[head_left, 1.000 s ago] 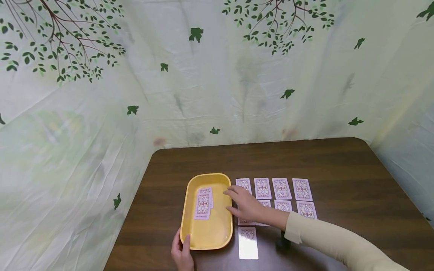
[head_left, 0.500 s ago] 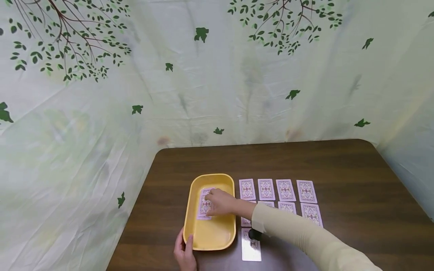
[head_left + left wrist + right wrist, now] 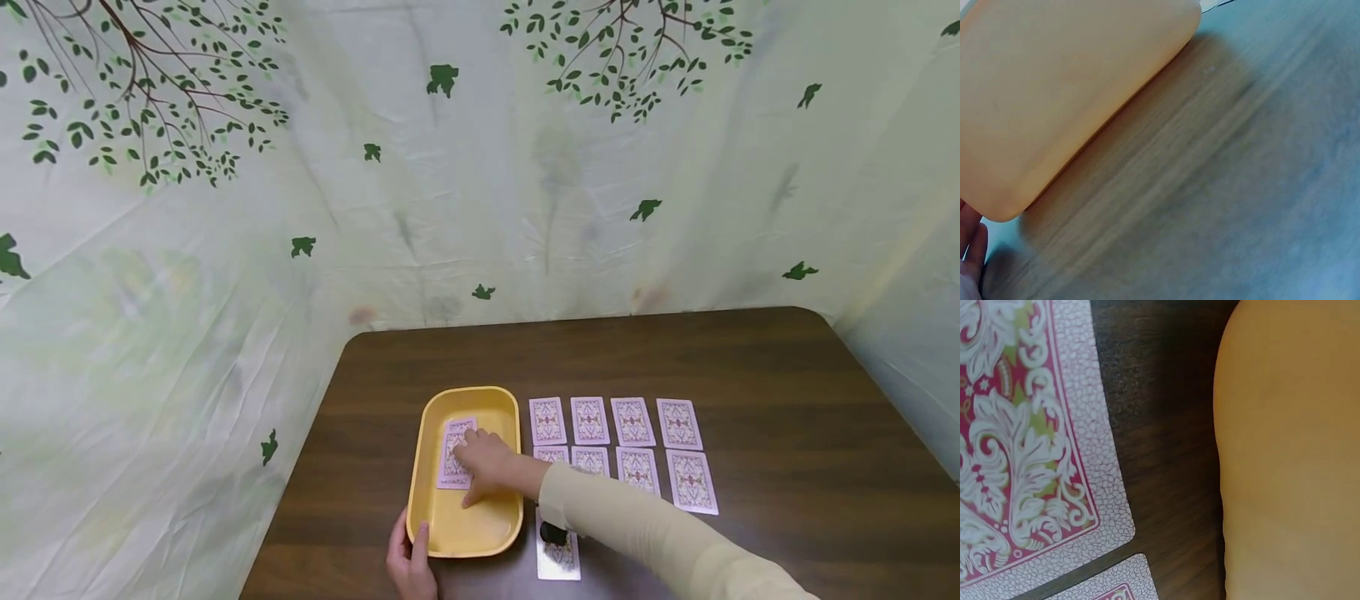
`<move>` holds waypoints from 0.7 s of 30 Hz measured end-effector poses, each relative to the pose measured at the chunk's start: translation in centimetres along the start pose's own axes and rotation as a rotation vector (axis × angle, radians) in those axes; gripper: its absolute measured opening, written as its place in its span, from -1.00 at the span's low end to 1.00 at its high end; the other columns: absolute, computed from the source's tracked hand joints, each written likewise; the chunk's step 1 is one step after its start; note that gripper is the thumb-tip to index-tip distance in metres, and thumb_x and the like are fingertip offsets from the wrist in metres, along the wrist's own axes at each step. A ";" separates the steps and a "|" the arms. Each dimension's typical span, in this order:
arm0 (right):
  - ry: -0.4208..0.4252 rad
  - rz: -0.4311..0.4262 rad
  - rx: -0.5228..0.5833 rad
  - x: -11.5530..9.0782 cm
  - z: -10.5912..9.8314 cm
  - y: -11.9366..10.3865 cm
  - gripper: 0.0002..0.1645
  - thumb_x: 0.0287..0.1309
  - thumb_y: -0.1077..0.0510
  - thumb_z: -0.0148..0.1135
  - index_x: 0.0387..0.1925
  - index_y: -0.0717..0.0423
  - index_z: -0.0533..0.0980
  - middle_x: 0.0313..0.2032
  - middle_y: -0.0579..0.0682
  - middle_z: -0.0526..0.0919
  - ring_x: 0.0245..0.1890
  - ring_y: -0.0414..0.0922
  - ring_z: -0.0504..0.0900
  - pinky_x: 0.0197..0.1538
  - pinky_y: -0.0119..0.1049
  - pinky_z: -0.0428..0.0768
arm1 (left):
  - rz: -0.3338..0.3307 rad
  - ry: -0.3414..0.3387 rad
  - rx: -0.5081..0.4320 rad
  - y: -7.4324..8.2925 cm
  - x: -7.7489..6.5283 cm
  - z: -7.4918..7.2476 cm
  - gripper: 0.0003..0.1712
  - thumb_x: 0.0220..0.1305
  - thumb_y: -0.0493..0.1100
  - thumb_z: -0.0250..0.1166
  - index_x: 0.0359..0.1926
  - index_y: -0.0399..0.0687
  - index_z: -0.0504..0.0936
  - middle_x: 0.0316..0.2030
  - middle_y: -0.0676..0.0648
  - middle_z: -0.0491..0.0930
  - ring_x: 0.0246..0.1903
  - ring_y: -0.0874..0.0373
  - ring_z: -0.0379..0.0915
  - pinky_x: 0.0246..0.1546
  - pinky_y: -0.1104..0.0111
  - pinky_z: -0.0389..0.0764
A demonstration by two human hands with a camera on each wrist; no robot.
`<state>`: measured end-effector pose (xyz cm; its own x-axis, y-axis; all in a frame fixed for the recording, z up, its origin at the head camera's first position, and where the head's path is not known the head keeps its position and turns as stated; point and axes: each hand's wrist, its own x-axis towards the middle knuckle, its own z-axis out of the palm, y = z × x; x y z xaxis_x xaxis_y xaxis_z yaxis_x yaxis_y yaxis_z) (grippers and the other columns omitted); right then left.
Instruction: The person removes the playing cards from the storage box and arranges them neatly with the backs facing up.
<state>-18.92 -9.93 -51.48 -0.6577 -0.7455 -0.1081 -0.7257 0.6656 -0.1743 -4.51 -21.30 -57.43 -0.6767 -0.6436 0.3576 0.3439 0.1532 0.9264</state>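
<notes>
A yellow tray (image 3: 474, 533) stands on the table, with a small pile of patterned playing cards (image 3: 453, 468) lying back up inside. My left hand (image 3: 412, 565) grips the tray's near left corner; its fingers (image 3: 974, 247) also show at the lower left of the left wrist view. Over the right side of the pile lies my right hand (image 3: 489, 467), its fingertips touching the cards and its thumb spread towards the tray floor. Part of the pile is hidden beneath that hand. The right wrist view shows the tray's outer wall (image 3: 1291, 456) and a large close card (image 3: 1016, 444).
Right of the tray, more cards (image 3: 632, 422) lie back up in rows. A single card (image 3: 557, 568) lies nearer the front, partly covered by a black wrist device (image 3: 553, 533). My right sleeve (image 3: 637, 517) crosses above the table. A leaf-printed curtain (image 3: 555, 167) hangs behind.
My right hand has come from the tray's right rim onto the cards inside. The cards, offset earlier, now look lined up, and the fingers have spread. My left hand keeps its hold.
</notes>
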 end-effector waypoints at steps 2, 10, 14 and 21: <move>0.023 0.002 -0.007 0.2 0.2 0.1 -0.10 -0.47 -0.44 0.41 -0.06 -0.02 0.48 -0.18 0.01 0.41 -0.17 -0.07 0.39 -0.15 -0.21 0.42 | 0.001 0.001 -0.008 0.1 0.0 -0.1 -0.65 0.15 -0.54 0.07 -0.03 -0.74 0.35 -0.17 0.09 0.54 -0.19 0.30 0.48 -0.21 0.59 0.45; 0.056 0.025 0.024 0.8 0.3 0.7 -0.19 -0.40 -0.40 0.39 -0.13 0.00 0.49 -0.16 0.02 0.45 -0.14 -0.06 0.41 -0.12 -0.20 0.43 | 0.020 -0.015 -0.014 1.9 0.0 0.5 -0.66 0.11 -0.61 0.05 -0.06 -0.77 0.34 -0.17 0.08 0.54 -0.19 0.32 0.47 -0.21 0.60 0.45; 0.042 0.014 0.035 0.7 0.3 0.6 -0.24 -0.34 -0.35 0.40 -0.12 -0.02 0.48 -0.13 0.02 0.45 -0.12 -0.05 0.41 -0.11 -0.19 0.42 | 0.020 -0.011 0.000 2.3 0.0 0.5 -0.67 0.11 -0.62 0.04 -0.06 -0.77 0.34 -0.17 0.04 0.53 -0.20 0.32 0.47 -0.21 0.60 0.45; 0.079 0.020 0.086 1.0 0.3 0.5 -0.25 -0.38 -0.40 0.39 -0.20 -0.01 0.47 -0.26 -0.03 0.39 -0.23 -0.09 0.36 -0.21 -0.23 0.37 | -0.006 -0.027 0.014 0.4 0.1 -0.2 -0.64 0.14 -0.58 0.07 -0.01 -0.70 0.36 -0.14 0.03 0.53 -0.17 0.31 0.46 -0.19 0.59 0.44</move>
<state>-19.89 -10.33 -52.02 -0.6882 -0.7246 -0.0357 -0.6945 0.6722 -0.2566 -4.29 -21.40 -57.03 -0.6962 -0.6239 0.3551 0.3308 0.1602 0.9300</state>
